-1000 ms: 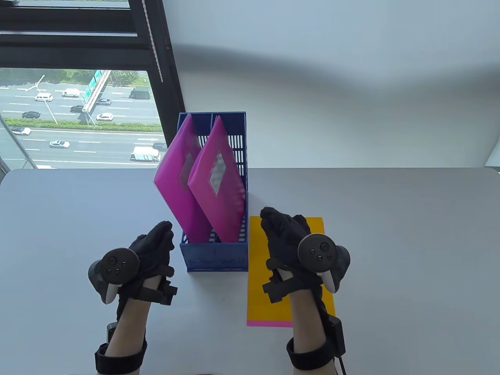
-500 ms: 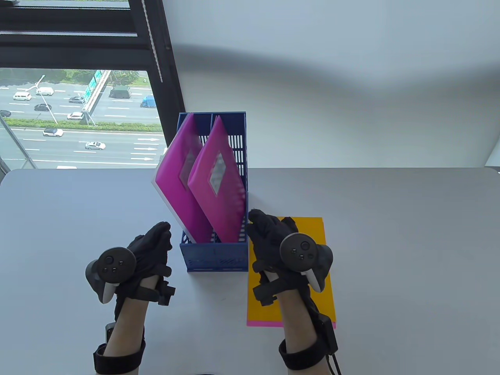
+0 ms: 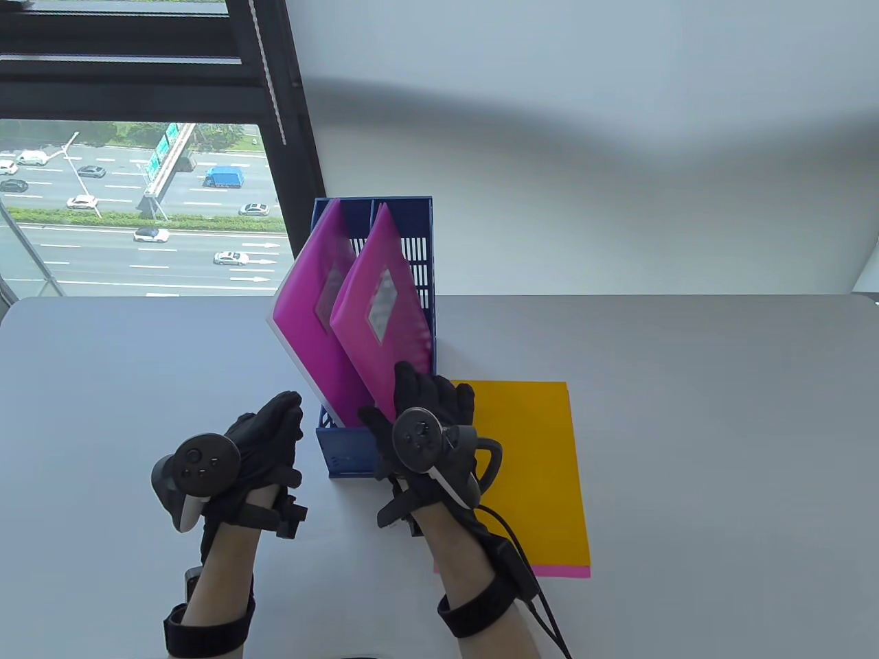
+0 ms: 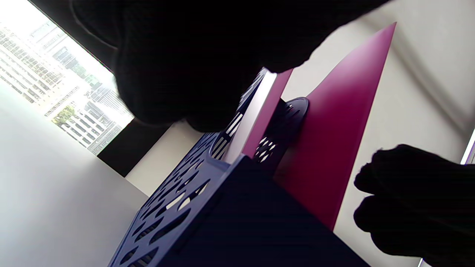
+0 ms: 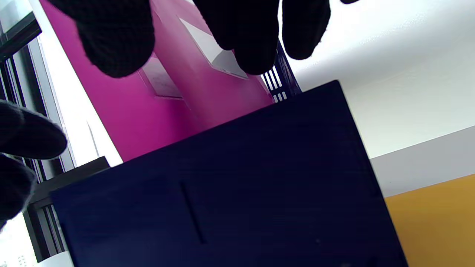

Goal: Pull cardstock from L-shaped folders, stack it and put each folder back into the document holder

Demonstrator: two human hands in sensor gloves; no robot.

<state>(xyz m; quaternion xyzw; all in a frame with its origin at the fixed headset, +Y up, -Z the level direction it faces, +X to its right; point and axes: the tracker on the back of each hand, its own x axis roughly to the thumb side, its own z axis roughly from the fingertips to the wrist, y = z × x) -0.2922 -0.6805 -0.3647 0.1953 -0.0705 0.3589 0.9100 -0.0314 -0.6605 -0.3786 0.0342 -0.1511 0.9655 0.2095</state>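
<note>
Now right hand (image 3: 422,412) above holder rim (image 3: 343,434)

Blue document holder's (image 3: 405,226) near wall and pink cardstock's (image 3: 563,571) left end behind right hand (image 3: 426,419).

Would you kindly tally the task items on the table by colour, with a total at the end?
Magenta folders in the holder: 2 (left, right)
Blue document holder: 1
Yellow cardstock sheet: 1
Pink cardstock sheet, only its edge showing under the yellow: 1
Total: 5
</note>
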